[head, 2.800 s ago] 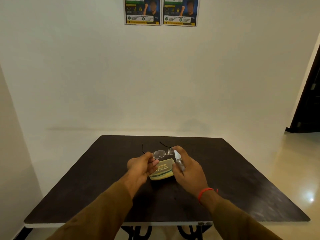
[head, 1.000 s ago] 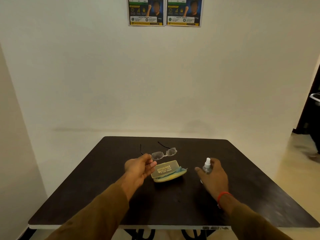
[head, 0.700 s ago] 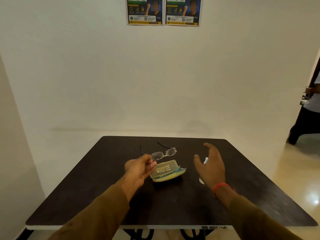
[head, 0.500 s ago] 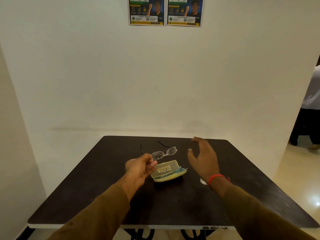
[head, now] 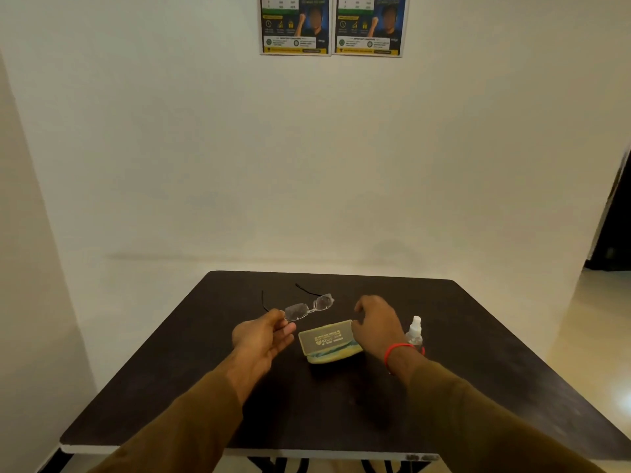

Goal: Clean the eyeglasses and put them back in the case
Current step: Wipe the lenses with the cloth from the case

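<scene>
My left hand (head: 263, 336) pinches the rimless eyeglasses (head: 309, 307) by one lens edge and holds them above the table, temples spread and pointing away. Just below them the yellowish glasses case (head: 327, 339) lies open, with a blue cloth (head: 336, 351) showing inside. My right hand (head: 375, 324) hovers at the case's right end, fingers curled downward and holding nothing. A small clear spray bottle (head: 415, 332) with a white nozzle stands upright right of that hand.
The dark square table (head: 191, 387) stands against a white wall, with another wall close on the left. Two posters (head: 331, 25) hang high on the wall. A dark doorway (head: 614, 227) opens at the right.
My right hand set the spray bottle down on the right, lifted open, then swung left to the case's right end. The left hand kept the eyeglasses almost still.
</scene>
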